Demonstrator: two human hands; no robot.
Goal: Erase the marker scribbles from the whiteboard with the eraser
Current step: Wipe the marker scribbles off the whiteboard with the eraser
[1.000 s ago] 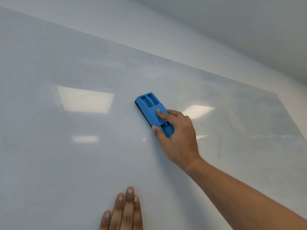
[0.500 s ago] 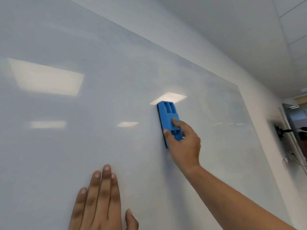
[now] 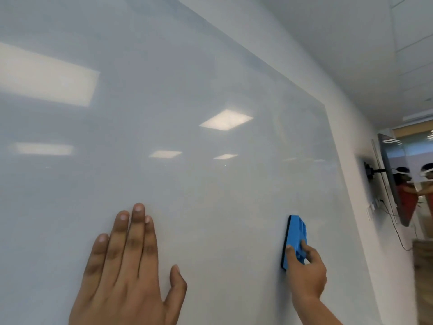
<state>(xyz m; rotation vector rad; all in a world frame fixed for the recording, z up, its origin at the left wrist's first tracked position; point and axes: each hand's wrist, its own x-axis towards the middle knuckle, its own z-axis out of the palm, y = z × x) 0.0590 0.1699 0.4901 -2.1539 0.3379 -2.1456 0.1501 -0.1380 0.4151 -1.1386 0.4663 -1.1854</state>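
Observation:
The glossy whiteboard (image 3: 187, 184) fills most of the view and reflects ceiling lights; I see no marker lines on it. A blue eraser (image 3: 295, 240) with a dark felt edge stands upright against the board near its right side. My right hand (image 3: 304, 275) grips the eraser's lower half, thumb on its left edge and fingers on its back. My left hand (image 3: 126, 273) rests flat on the board at the lower left, fingers spread a little and holding nothing.
The board's right edge (image 3: 337, 184) meets a white wall. A wall-mounted screen (image 3: 393, 184) with dangling cables hangs further right and mirrors a person in red. Ceiling tiles (image 3: 412, 43) show at the top right.
My right hand has swept the eraser to the right and downward across the board. The view has turned right, so my left hand shows more fully and the screen has come into sight.

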